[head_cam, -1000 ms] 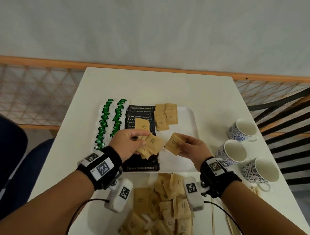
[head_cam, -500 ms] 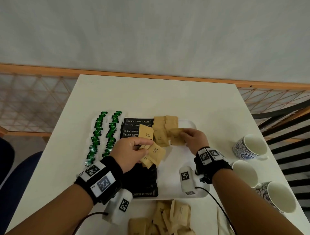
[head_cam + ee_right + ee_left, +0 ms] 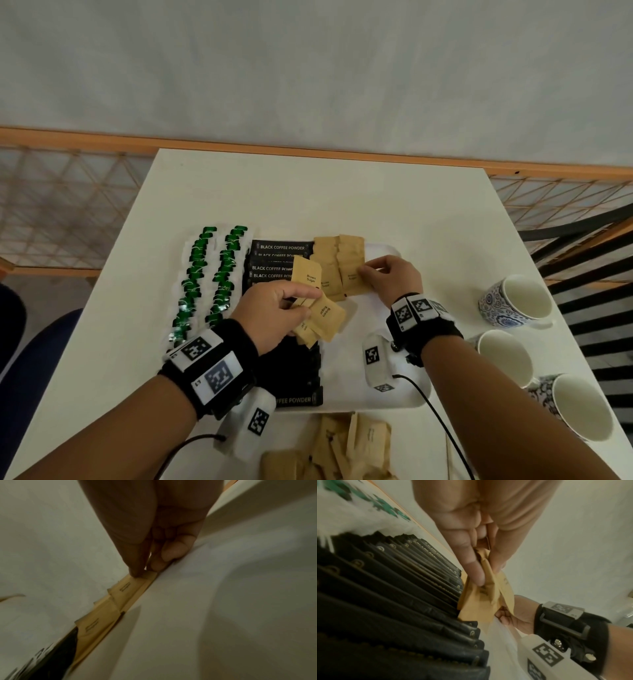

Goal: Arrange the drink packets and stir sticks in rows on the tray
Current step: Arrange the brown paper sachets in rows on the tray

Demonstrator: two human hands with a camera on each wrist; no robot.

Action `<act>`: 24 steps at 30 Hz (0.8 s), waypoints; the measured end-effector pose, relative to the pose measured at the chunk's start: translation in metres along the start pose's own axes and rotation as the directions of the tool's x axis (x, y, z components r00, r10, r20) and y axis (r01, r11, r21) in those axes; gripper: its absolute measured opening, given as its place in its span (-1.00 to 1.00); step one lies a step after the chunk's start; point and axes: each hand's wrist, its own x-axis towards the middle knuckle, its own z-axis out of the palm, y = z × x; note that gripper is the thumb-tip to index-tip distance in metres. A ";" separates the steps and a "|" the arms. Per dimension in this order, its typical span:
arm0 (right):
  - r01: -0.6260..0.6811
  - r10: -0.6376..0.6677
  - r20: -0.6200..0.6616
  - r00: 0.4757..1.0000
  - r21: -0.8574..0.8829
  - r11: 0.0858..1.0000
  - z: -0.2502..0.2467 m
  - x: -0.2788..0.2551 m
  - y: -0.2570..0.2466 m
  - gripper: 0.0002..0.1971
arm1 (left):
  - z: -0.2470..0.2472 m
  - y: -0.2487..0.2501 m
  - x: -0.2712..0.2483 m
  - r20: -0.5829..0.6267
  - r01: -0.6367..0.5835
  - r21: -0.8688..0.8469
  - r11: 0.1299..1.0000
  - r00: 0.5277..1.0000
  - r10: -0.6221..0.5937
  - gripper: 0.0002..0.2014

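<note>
A white tray (image 3: pixel 383 251) holds rows of green-and-white packets (image 3: pixel 198 270), black coffee packets (image 3: pixel 281 247) and brown sugar packets (image 3: pixel 334 253). My left hand (image 3: pixel 274 313) hovers over the black row and grips a fan of several brown sugar packets (image 3: pixel 323 313), also seen from below as a brown bunch (image 3: pixel 481 599). My right hand (image 3: pixel 390 279) pinches the edge of one brown sugar packet (image 3: pixel 352 279) lying at the near end of the right brown row; thumb and forefinger press on that packet (image 3: pixel 135 586) in the right wrist view.
A loose heap of brown packets (image 3: pixel 342 448) lies on the white table (image 3: pixel 308 192) in front of the tray, with thin wooden stir sticks (image 3: pixel 449 455) beside it. Three patterned cups (image 3: pixel 513 301) stand at the right edge. A wooden railing (image 3: pixel 239 147) runs behind.
My right hand carried one brown packet from near my left hand to the far right brown row and set it down there. My left hand kept its bunch nearly still.
</note>
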 end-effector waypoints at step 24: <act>0.007 -0.255 0.542 0.801 0.417 0.909 -0.011 -0.054 -0.047 -0.85 | -0.003 0.006 -0.014 -0.042 -0.023 0.047 0.999 0.999 0.025 -0.61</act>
